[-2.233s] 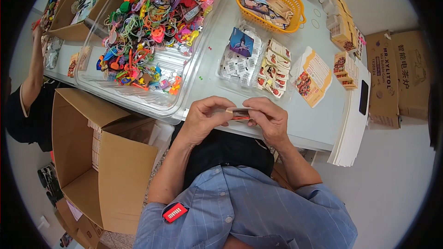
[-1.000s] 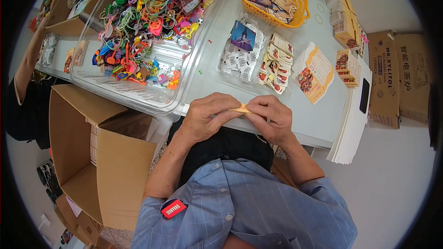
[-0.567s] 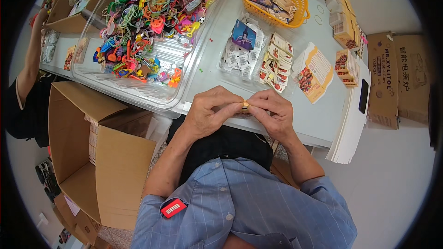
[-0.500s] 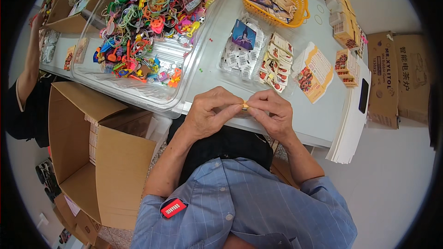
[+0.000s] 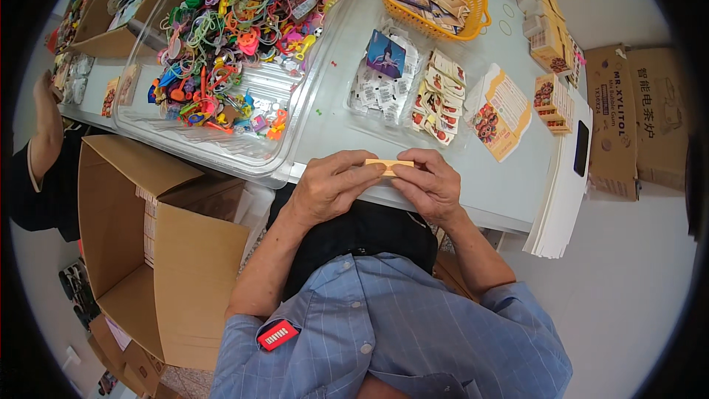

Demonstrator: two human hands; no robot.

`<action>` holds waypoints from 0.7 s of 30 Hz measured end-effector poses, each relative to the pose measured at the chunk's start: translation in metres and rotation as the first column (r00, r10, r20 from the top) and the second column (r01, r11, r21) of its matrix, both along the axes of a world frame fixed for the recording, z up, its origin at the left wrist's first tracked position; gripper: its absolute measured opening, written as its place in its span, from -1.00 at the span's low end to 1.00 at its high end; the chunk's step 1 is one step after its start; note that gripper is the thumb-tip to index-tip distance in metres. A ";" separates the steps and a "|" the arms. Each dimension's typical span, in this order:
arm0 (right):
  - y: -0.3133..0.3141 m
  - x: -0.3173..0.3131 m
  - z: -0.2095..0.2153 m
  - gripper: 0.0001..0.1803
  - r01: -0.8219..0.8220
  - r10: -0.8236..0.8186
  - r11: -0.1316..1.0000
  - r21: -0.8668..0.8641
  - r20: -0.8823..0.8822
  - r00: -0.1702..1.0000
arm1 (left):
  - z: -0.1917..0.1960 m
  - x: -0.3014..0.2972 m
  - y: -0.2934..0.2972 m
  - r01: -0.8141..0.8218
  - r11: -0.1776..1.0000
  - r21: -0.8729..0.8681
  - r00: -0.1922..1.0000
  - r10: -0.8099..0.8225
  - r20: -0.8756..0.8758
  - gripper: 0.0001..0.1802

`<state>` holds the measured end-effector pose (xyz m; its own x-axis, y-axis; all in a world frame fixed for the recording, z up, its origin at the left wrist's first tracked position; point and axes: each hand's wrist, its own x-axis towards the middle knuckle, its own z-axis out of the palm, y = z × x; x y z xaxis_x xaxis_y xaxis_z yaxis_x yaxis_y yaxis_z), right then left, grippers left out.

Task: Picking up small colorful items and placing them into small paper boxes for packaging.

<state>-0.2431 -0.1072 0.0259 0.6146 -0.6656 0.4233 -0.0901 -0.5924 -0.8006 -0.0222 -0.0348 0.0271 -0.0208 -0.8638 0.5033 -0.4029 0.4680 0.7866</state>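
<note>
A small yellow cardboard box (image 5: pixel 391 162) is held level between my two hands at the table's near edge. My left hand (image 5: pixel 334 186) grips its left end with thumb and fingers. At the other end, my right hand (image 5: pixel 431 186) pinches it the same way. Both thumbs press on the side that faces me, and the fingers partly hide the box. Just beyond my hands lie a clear tray of white sachets (image 5: pixel 377 92) with a blue picture card (image 5: pixel 385 55) on top and a pile of fruit-printed cards (image 5: pixel 441 96).
A large clear bin (image 5: pixel 281 166) of small plastic toys stands at left. Farther back is a yellow basket (image 5: pixel 480 28) of cards. Small boxes (image 5: pixel 554 100), a torn printed carton (image 5: pixel 496 114) and a phone (image 5: pixel 582 148) lie right. An open carton (image 5: pixel 199 281) is beside me; another person's arm (image 5: pixel 48 125) shows far left.
The box has tipped up and now shows a broad yellow side between my fingers. My hands have shifted slightly left. The other person's arm at far left has lowered.
</note>
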 end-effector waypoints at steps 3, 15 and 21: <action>0.001 -0.003 0.001 -0.53 0.021 -0.021 0.999 -0.038 0.012 1.000 | 0.007 -0.002 -0.004 0.030 0.998 0.063 0.999 -0.029 -0.016 -0.70; -0.007 -0.052 0.058 -0.59 0.325 -0.346 0.919 -0.221 -0.061 0.936 | 0.024 -0.033 0.004 0.076 0.928 0.365 0.848 0.133 -0.513 -0.49; -0.155 -0.138 0.081 -0.73 0.723 -0.775 0.631 -0.282 -0.188 0.603 | -0.017 -0.012 0.003 -0.119 0.887 0.446 0.898 0.287 -0.333 -0.65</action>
<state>-0.3810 -0.2625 0.1073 0.0324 -0.8818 0.4706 -0.7524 -0.3315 -0.5693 -0.0343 -0.0313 0.0103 0.2971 -0.9540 0.0402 -0.0847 0.0156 0.9963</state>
